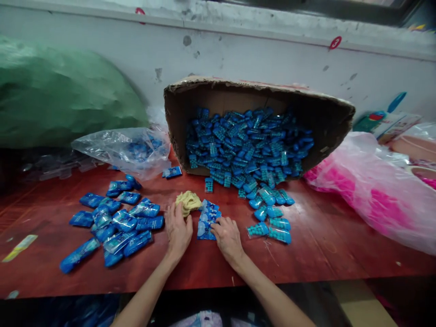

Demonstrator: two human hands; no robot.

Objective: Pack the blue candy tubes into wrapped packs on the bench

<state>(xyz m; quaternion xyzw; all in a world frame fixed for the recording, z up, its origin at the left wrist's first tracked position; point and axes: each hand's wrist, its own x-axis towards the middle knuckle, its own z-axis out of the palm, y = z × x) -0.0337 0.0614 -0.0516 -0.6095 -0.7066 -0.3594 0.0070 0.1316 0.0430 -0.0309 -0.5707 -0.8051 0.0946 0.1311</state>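
Note:
My left hand [177, 229] lies on the red table [323, 254], its fingertips touching a tangle of tan rubber bands [188, 201]. My right hand [227, 236] presses down on a small stack of blue packets [207, 218] in front of me. To the left sits a pile of bundled blue packets [116, 222]. A cardboard box [259, 97] lies tipped on its side behind, spilling several blue packets [245, 145] onto the table. More loose packets [272, 218] lie to the right of my right hand.
A clear plastic bag [126, 150] with blue packets lies left of the box. A large green bag [57, 95] fills the back left. A pink-filled plastic bag [374, 190] lies at the right. A white wall stands behind.

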